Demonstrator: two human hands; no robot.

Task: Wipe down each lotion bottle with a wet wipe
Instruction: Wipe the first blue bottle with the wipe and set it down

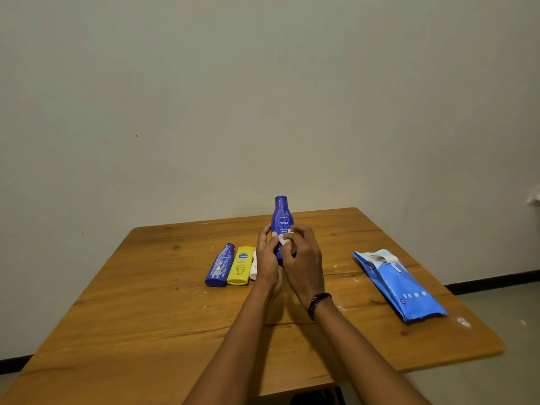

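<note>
A dark blue lotion bottle (282, 217) stands upright above the middle of the wooden table (146, 302). My left hand (267, 258) grips its lower body from the left. My right hand (302, 258) pinches a small white wet wipe (284, 239) against the bottle's front, just below the label. Left of my hands lie a smaller blue bottle (219, 266) and a yellow bottle (241, 266), side by side with caps pointing away. A white bottle (253, 268) lies beside the yellow one, mostly hidden behind my left hand.
A blue pack of wet wipes (397, 283) lies on the right side of the table, its flap end pointing away. A plain wall rises just behind the table's far edge. Floor shows past the table's right edge.
</note>
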